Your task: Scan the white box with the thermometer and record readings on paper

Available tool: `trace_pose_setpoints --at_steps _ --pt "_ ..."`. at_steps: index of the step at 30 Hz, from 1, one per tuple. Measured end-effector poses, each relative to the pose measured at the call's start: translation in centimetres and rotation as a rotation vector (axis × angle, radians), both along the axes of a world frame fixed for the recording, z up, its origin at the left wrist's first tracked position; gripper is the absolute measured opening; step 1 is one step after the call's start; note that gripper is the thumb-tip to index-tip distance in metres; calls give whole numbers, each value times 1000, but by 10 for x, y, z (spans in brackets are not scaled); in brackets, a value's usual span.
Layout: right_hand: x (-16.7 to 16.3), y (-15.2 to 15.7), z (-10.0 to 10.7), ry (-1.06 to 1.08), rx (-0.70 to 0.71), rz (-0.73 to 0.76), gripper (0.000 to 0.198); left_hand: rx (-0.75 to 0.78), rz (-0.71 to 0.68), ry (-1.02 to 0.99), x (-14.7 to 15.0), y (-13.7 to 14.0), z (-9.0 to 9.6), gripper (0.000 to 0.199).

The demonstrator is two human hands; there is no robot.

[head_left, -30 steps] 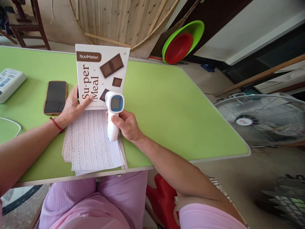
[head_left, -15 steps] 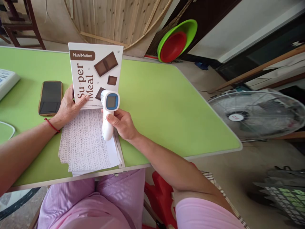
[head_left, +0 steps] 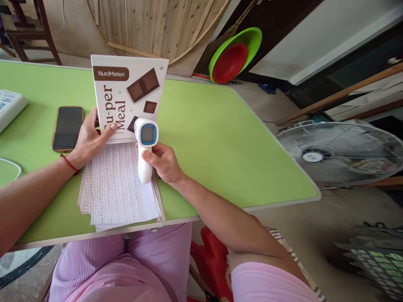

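My left hand grips the lower left edge of a white box printed "NutriMotion" with chocolate pieces, its thumb across the front. The box is held upright, its face toward me. In my right hand is a white infrared thermometer with a blue-rimmed grey screen facing me. It is held by the handle, and its head overlaps the box's lower right corner in view; whether they touch I cannot tell. Beneath both lies a stack of handwritten paper sheets at the table's front edge.
A phone in a brown case lies left of my left hand on the green table. At the far left are a white device and a white cable. Past the table's right edge stands a fan.
The box has turned slightly, its upper right corner shifting right. The thermometer has moved a little to the right. Both hands keep their grip.
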State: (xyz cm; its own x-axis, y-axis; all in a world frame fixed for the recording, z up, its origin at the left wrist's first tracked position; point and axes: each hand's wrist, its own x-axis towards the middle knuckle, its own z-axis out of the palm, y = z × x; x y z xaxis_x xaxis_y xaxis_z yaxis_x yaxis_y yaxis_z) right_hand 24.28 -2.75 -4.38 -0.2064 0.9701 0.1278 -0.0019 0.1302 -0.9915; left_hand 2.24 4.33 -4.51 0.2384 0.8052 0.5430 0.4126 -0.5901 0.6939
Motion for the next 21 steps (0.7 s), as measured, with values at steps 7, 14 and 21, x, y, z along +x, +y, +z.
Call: trace_pose_setpoints --at_steps 7,14,21 --pt "9 4 -2 -126 162 -105 51 99 50 -40 -7 15 -15 80" --pt "47 27 10 -779 226 -447 49 79 36 -42 -25 38 -42 94" --pt "63 38 19 -1340 -83 -453 30 58 111 54 -21 29 -36 93"
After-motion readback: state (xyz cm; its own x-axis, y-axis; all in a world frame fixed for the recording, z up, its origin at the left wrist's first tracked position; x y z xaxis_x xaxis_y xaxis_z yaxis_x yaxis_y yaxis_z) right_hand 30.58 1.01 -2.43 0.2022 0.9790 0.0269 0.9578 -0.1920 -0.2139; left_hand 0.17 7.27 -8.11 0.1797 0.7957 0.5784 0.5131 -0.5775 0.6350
